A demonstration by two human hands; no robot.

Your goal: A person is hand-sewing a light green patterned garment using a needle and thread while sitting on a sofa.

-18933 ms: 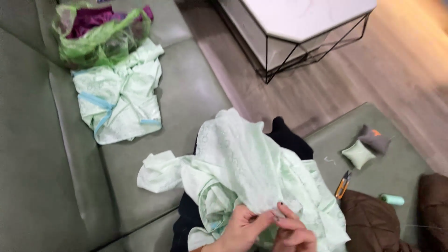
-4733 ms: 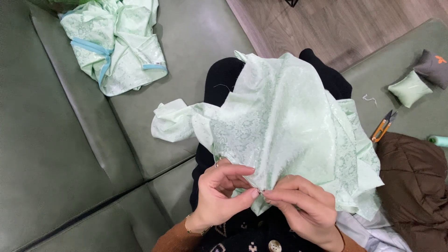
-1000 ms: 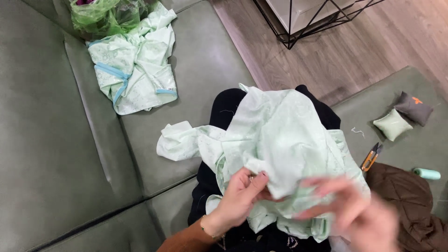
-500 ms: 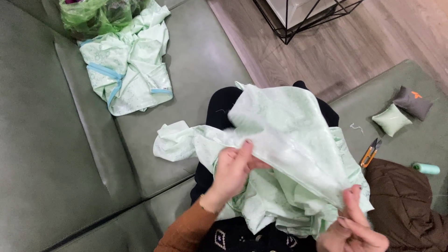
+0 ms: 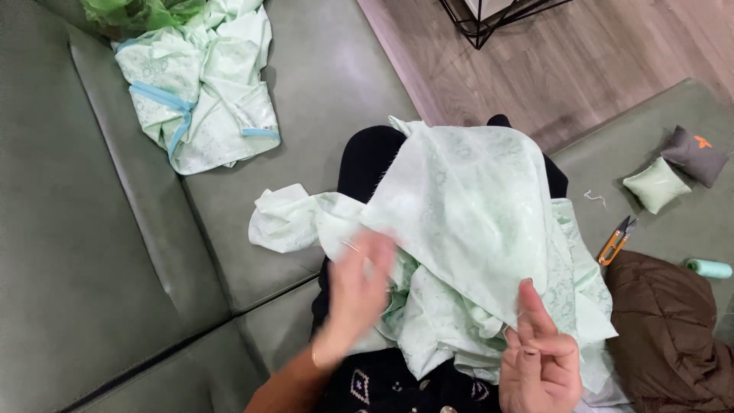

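1. Pale green patterned fabric [image 5: 466, 229] lies heaped over the person's lap on a grey-green sofa [image 5: 92, 252]. One broad flap spreads across the knees; a crumpled tail trails off toward 9 o'clock onto the seat cushion.
2. Left hand [image 5: 355, 294], at 7 o'clock of the heap, is motion-blurred. It sits on the bunched folds with fingers spread; whether it grips the cloth cannot be told.
3. Right hand [image 5: 539, 359], at 5 o'clock of the heap, is raised just off the fabric's lower edge. Fingertips are pinched together, one finger pointing up. Anything held between them is too small to make out.
4. A second garment [image 5: 202, 99], pale green with blue trim, lies at 11 o'clock on the sofa, well apart, with a green plastic bag [image 5: 134, 11] above it.
5. At 3 o'clock on the far cushion: orange-handled snips [image 5: 615, 241], a teal thread spool [image 5: 709, 268], a small green pillow-shaped pad [image 5: 656, 184] and a grey pouch [image 5: 694, 155].
6. A brown quilted garment [image 5: 669, 329] lies beside the right hand, at 4 o'clock.
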